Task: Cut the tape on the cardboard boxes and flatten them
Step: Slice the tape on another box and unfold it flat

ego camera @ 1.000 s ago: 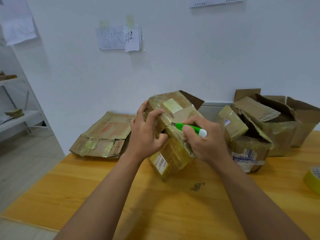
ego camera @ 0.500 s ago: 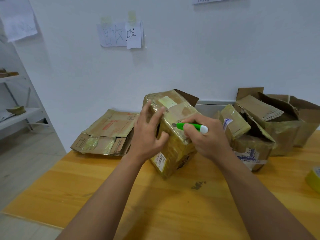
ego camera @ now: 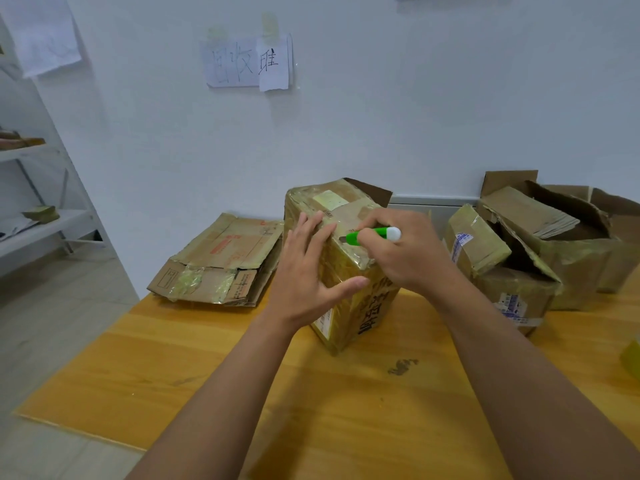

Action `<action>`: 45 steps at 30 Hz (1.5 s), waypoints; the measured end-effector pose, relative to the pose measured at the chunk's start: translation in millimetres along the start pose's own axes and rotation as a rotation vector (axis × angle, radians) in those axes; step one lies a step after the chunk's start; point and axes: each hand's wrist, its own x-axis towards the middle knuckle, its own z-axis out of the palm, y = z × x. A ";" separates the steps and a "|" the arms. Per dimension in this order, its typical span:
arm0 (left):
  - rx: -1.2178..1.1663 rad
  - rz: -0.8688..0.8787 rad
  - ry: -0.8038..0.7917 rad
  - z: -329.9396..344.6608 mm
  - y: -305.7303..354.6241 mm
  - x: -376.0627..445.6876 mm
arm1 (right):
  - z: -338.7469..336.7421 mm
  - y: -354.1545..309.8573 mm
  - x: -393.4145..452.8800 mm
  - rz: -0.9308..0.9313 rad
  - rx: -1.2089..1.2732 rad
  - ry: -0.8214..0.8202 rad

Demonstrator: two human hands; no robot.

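Note:
A tape-wrapped cardboard box [ego camera: 349,299] stands on end on the wooden table [ego camera: 346,410], a corner turned toward me. My left hand [ego camera: 308,271] lies against its left face with fingers spread and the thumb across the front corner. My right hand [ego camera: 405,251] grips a green and white box cutter [ego camera: 375,234], whose blade tip touches the taped top of the box. One flap [ego camera: 372,192] is raised at the far side.
Flattened boxes [ego camera: 221,265] lie stacked at the table's back left. Several opened boxes [ego camera: 512,258] crowd the back right. A yellow tape roll [ego camera: 632,355] sits at the right edge. White shelves [ego camera: 38,223] stand to the left, beyond the table edge.
The box has been turned so a corner faces me. My left hand has spread flatter on its side, and the cutter has moved up onto the top.

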 end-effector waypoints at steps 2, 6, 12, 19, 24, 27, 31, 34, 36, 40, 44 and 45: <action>0.007 0.007 0.006 0.9 1.0 -0.3 | -0.6 -0.1 -1.0 -0.009 -0.024 -0.003; 0.007 0.006 0.021 2.2 0.3 -1.0 | -4.6 -1.8 -2.2 -0.028 -0.065 -0.005; 0.008 -0.100 0.011 -6.3 -8.4 4.0 | -15.2 -7.5 -10.1 -0.041 -0.059 -0.061; 0.011 -0.103 -0.003 -4.2 -8.1 6.2 | -30.5 -11.3 -5.0 -0.046 -0.045 -0.115; 0.071 -0.212 0.046 -5.4 -25.3 10.6 | -25.3 -4.6 -12.4 -0.003 0.132 0.131; 0.179 -0.220 0.043 1.6 -9.3 14.4 | -4.7 1.1 -13.9 0.031 0.267 0.207; 0.234 -0.256 0.024 18.1 14.7 17.8 | 19.2 11.3 -8.4 -0.092 0.043 0.234; 0.022 -0.199 0.029 16.1 6.8 16.2 | 30.7 23.6 -5.7 -0.154 -0.106 0.215; -0.089 -0.196 0.114 10.9 -8.0 14.1 | 37.8 29.0 -7.1 -0.214 -0.200 0.221; 0.011 -0.277 0.126 6.5 -32.1 20.8 | 47.9 34.3 -8.0 -0.242 -0.241 0.197; -0.064 -0.297 0.016 2.5 -43.5 33.8 | 48.4 39.6 -7.8 -0.229 -0.181 0.184; -0.075 -0.304 0.008 0.7 -44.9 36.1 | 47.0 42.2 -7.1 -0.232 -0.187 0.175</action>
